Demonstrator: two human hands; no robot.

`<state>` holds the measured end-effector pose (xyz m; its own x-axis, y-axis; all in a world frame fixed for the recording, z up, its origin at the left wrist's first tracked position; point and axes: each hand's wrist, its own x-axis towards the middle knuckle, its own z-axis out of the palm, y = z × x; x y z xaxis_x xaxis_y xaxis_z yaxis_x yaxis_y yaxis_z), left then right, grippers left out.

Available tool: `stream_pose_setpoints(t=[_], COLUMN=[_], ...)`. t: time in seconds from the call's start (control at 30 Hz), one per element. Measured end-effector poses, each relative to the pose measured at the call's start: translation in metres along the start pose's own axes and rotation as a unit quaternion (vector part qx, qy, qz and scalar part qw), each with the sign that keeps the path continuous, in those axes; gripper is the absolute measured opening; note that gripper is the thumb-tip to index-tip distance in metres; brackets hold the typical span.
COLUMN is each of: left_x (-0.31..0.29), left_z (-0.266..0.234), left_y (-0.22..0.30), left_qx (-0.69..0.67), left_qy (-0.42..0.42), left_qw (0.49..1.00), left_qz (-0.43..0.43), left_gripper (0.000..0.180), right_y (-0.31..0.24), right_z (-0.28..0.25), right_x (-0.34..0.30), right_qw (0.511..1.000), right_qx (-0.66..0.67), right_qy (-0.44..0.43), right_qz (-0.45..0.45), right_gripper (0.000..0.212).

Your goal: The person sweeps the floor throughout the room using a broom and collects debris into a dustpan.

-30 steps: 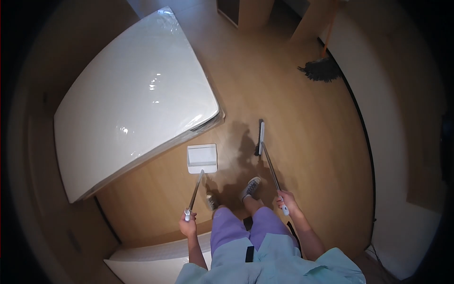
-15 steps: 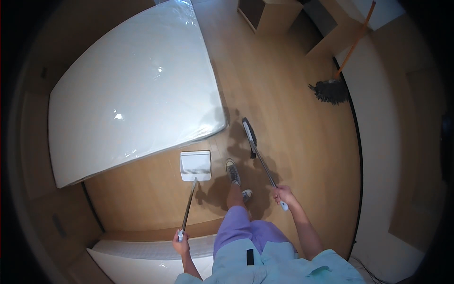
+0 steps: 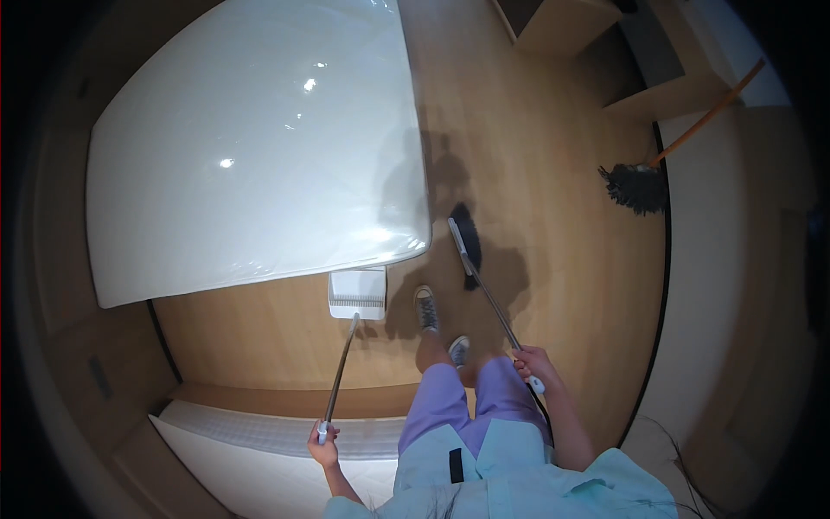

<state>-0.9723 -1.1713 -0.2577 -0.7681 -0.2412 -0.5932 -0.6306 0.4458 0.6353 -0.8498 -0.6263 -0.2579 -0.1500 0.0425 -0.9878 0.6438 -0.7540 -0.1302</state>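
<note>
My left hand (image 3: 323,444) is wrapped round the white grip end of a long-handled dustpan. The white dustpan (image 3: 357,307) rests on the wooden floor, its far edge close against the corner side of a plastic-wrapped mattress. In my right hand (image 3: 533,367) is the white-tipped metal handle of a broom (image 3: 468,246). Its dark bristles are at the floor, right of the mattress corner and ahead of my feet. Fingers of both hands are closed round the handles.
The large white mattress (image 3: 259,156) fills the far left. Behind my left hand lies another white mattress or bed (image 3: 251,458). A grey mop (image 3: 638,188) with an orange handle leans at the right wall. Wooden cabinets (image 3: 566,26) stand at the far right.
I have stepped forward over the floor, and my trailing foot has come more into view. Dustpan and broom have advanced with me, the dustpan now nearer the mattress edge.
</note>
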Motion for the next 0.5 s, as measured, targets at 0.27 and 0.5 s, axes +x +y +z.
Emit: stream_pose_setpoints(t=[0.27,0.5], left_x=[-0.040,-0.133], left_z=[0.059,0.142], left_y=[0.012,-0.011], left_qx=[-0.031,-0.059], left_qy=[0.085,0.120], left_qw=[0.983,0.977], left_qz=[-0.157,-0.163], left_gripper=[0.029,0.033], right_y=[-0.026,-0.030], right_z=[-0.015,-0.083], right_x=[0.013,-0.001], right_qw=[0.999,0.996], right_qx=[-0.036,0.026], right_qy=[-0.001,-0.081], right_qz=[0.012,0.000], right_gripper=[0.016,0.015])
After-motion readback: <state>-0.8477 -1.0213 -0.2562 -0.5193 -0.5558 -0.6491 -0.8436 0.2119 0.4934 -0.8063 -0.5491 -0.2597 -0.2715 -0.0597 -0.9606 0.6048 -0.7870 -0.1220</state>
